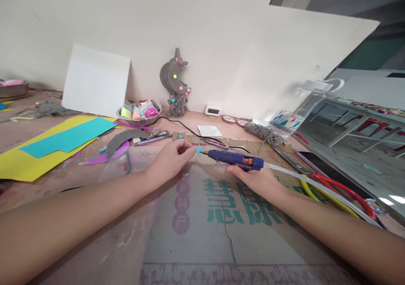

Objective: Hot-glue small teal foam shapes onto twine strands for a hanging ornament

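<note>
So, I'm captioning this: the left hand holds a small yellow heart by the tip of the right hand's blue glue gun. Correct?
Wrong colour: the head view shows the left hand holding a small turquoise heart by the tip of the blue glue gun in the right hand.

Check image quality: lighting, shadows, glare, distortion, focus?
Head view: soft light, faint shadow on the wall beside the clear jug; head view: bright glare on the floor at right; head view: wide-angle stretch, forearms widening toward the lower corners; head view: glue gun fairly crisp, far table softer.
</note>
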Motion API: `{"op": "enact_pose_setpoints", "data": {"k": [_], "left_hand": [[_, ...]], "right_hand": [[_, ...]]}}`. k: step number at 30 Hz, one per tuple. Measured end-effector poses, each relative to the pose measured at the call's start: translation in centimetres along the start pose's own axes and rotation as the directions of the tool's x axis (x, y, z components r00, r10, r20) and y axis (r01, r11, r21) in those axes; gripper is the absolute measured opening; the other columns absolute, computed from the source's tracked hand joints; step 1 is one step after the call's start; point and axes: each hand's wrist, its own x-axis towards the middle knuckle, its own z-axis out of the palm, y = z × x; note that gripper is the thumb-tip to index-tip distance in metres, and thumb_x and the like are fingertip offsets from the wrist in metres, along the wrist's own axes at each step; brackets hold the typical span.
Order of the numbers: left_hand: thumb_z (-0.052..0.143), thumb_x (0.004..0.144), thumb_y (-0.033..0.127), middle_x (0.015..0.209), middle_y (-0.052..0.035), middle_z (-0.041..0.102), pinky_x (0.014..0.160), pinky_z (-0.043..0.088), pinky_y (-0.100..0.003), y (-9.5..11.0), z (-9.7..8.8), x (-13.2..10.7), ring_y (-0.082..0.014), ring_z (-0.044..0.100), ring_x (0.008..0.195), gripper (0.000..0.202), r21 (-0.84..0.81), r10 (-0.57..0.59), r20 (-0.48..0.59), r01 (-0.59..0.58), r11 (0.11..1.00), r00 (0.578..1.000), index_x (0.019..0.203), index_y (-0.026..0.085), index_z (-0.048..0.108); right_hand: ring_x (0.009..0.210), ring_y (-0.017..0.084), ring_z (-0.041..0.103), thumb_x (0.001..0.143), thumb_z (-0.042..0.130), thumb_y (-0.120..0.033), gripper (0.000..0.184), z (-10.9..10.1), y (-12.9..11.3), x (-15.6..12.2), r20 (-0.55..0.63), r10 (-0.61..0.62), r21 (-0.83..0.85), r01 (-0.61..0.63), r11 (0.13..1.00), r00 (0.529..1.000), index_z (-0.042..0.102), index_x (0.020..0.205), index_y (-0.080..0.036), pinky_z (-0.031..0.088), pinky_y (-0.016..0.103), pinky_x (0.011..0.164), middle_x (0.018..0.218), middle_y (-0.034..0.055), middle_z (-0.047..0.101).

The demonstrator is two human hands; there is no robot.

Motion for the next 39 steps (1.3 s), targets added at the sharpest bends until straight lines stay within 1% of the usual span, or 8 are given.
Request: {"op": "enact_pose_setpoints", "data": {"k": [10,21,25,27,30,32,35,39], "left_hand": [[0.048,0.082,0.041,0.059,0.0037,0.048,0.042,0.039,-0.02,0.1,0.0,0.0,-0.009,0.045,0.047,0.025,0.021,0.006,0.003,-0.007,1.0,1.0,0.072,0.018,0.049],[0.05,0.081,0.038,0.063,0.0026,0.048,0.048,0.038,-0.019,0.3,0.1,-0.1,-0.0096,0.047,0.056,0.023,0.042,0.052,-0.028,-0.051,0.998,0.998,0.069,0.017,0.05],[0.047,0.082,0.039,0.059,0.0031,0.048,0.042,0.036,-0.02,0.0,0.2,0.0,-0.0105,0.046,0.049,0.022,-0.039,-0.005,0.001,0.005,0.999,1.0,0.075,0.019,0.049],[0.046,0.083,0.041,0.057,0.0036,0.048,0.039,0.037,-0.021,-0.3,0.2,0.1,-0.0106,0.044,0.045,0.022,-0.081,-0.032,0.017,0.033,0.996,0.999,0.076,0.02,0.048],[0.047,0.082,0.043,0.057,0.003,0.049,0.04,0.037,-0.021,-0.7,0.3,0.2,-0.0106,0.045,0.045,0.024,-0.079,-0.012,0.007,0.012,0.997,1.0,0.075,0.019,0.049],[0.048,0.082,0.043,0.059,0.002,0.052,0.043,0.038,-0.021,-0.7,0.3,0.2,-0.011,0.048,0.049,0.025,-0.061,0.014,-0.008,-0.014,0.998,1.0,0.073,0.019,0.05],[0.05,0.08,0.043,0.058,0.0023,0.053,0.042,0.037,-0.021,-0.5,0.3,0.1,-0.0108,0.046,0.047,0.025,-0.09,-0.007,-0.005,0.007,0.996,1.0,0.074,0.019,0.052],[0.054,0.076,0.04,0.055,0.0025,0.053,0.042,0.036,-0.023,-0.1,0.3,0.0,-0.0107,0.045,0.045,0.022,-0.101,-0.015,-0.042,0.01,0.995,0.999,0.072,0.018,0.054]], "right_hand": [[0.082,0.023,0.067,0.075,0.059,-0.048,0.031,0.1,0.4,0.2,-0.028,0.003,0.013,-0.002,1.0,1.0,0.067,0.096,-0.027,0.055,0.032,0.069,0.088,-0.0004,0.072],[0.073,0.024,0.066,0.074,0.06,-0.049,0.032,-0.2,-0.3,0.3,-0.054,0.027,0.026,-0.026,0.999,0.998,0.066,0.092,-0.024,0.053,0.033,0.06,0.08,0.0021,0.071],[0.064,0.021,0.062,0.078,0.051,-0.054,0.036,-0.9,-0.1,0.9,-0.029,0.053,-0.053,-0.054,0.997,0.998,0.063,0.069,-0.021,0.048,0.032,0.056,0.067,0.0029,0.066],[0.063,0.018,0.059,0.082,0.046,-0.054,0.041,-1.7,-0.3,1.2,-0.011,-0.021,-0.05,0.02,0.999,1.0,0.058,0.062,-0.02,0.046,0.03,0.058,0.065,0.0024,0.063],[0.066,0.014,0.058,0.087,0.042,-0.049,0.039,-3.5,-1.2,1.8,-0.005,-0.18,0.052,0.18,0.982,0.984,0.061,0.071,-0.019,0.045,0.026,0.06,0.072,0.0024,0.063],[0.069,0.014,0.058,0.087,0.041,-0.049,0.039,-4.7,-2.0,2.5,0.018,-0.198,0.095,0.195,0.976,0.98,0.063,0.078,-0.018,0.044,0.023,0.058,0.076,0.0034,0.064],[0.073,0.016,0.06,0.083,0.047,-0.052,0.038,-6.2,-2.4,4.7,0.033,-0.103,0.063,0.1,0.993,0.994,0.066,0.086,-0.019,0.042,0.021,0.05,0.082,0.0055,0.067],[0.072,0.017,0.06,0.075,0.06,-0.049,0.038,-6.5,-0.6,9.9,-0.006,0.0,0.015,0.0,1.0,1.0,0.068,0.09,-0.014,0.043,0.021,0.047,0.086,0.0092,0.068]]}}
